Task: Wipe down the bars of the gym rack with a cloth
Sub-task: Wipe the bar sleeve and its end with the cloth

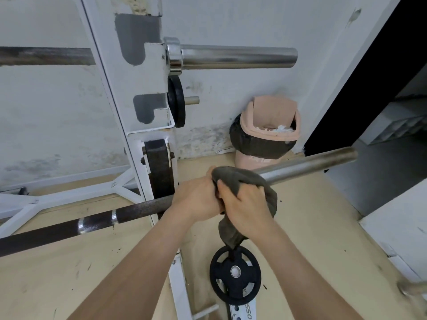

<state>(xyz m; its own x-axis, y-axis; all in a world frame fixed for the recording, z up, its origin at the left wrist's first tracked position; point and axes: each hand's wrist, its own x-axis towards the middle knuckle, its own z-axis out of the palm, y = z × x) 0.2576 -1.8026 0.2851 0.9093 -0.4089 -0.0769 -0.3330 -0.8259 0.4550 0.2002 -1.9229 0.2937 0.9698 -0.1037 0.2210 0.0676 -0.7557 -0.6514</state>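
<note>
White wall (46,100), left hand (198,199) gripping barbell (312,162), right hand (245,204) gripping grey cloth (231,177) wrapped round it

From cloth (233,181): lower bar sleeve (307,163) bare, free toward 2 o'clock. 10 o'clock blocked by rack upright (143,88), just beside. 1 o'clock: bin (268,135) near. 6 o'clock: weight plate (235,271) below.

Plywood floor (57,273) bears white rack base (69,192) and bin (265,142)

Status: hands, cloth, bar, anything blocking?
Left hand and right hand both grip grey cloth. Cloth wrapped round lower barbell, tail hanging. Its free end bare, nothing blocking.
</note>
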